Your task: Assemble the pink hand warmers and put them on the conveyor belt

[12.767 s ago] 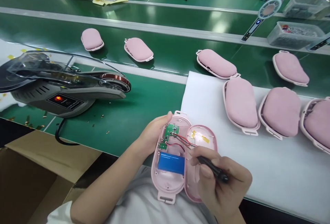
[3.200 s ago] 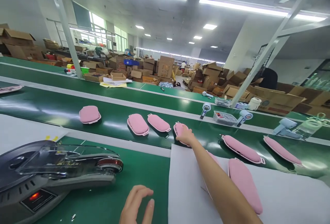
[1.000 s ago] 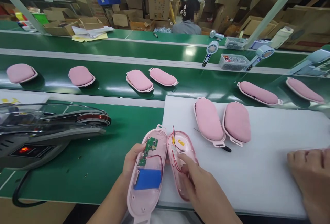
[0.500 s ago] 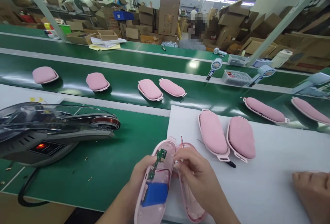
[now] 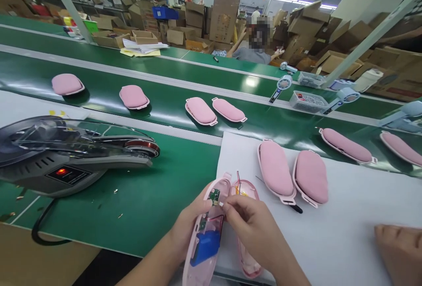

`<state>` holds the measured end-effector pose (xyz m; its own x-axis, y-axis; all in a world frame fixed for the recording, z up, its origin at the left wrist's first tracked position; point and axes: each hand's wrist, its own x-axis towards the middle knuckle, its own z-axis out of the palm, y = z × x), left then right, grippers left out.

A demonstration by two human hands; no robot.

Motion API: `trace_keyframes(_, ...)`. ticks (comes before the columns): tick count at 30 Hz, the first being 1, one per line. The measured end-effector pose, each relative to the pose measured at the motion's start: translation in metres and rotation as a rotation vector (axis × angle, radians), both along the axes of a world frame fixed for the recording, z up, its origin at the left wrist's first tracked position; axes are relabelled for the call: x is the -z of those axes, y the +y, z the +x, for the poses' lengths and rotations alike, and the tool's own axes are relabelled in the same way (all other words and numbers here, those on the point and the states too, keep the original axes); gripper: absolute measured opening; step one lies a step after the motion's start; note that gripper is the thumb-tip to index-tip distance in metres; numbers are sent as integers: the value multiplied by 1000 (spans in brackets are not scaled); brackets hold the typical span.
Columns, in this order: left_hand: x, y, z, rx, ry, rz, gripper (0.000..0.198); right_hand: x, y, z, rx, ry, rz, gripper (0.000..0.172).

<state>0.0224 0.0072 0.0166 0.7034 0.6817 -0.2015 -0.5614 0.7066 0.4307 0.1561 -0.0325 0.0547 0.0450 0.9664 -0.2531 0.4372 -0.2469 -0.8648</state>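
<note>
My left hand point(image 5: 189, 220) grips a pink plastic shell half point(image 5: 192, 273), its thumb beside the green circuit board point(image 5: 214, 196) inside. A blue wrapped block point(image 5: 206, 246), probably a battery, lies lower in that shell with thin red and black wires. Between thumb and forefinger of my right hand point(image 5: 255, 222) is a small white connector point(image 5: 221, 204), close to the board; whether it touches is unclear. The second shell half point(image 5: 250, 262) lies under my right hand on white sheeting, partly hidden. Red and black wires point(image 5: 238, 181) rise from it.
Two pink padded cases point(image 5: 276, 169) lie right of my hands. More cases point(image 5: 200, 111) sit along the green conveyor point(image 5: 168, 106). A grey tape dispenser point(image 5: 75, 158) stands left. Another person's hand, apparently, is at the right edge point(image 5: 398, 251). A person point(image 5: 252, 55) sits opposite.
My right hand has brought the white connector closer to the board. The held shell has tilted and shifted slightly right. The view has shifted a little, and the person opposite has raised their arms.
</note>
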Motion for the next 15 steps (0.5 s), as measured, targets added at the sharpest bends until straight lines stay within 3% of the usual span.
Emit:
trace_keyframes(6, -1, -5, 0, -8, 41, 31, 60, -5, 5, -2, 30, 4, -113, 19)
trace_keyframes(15, -2, -8, 0, 30, 164, 143, 51, 1, 2, -1, -55, -27, -68, 22)
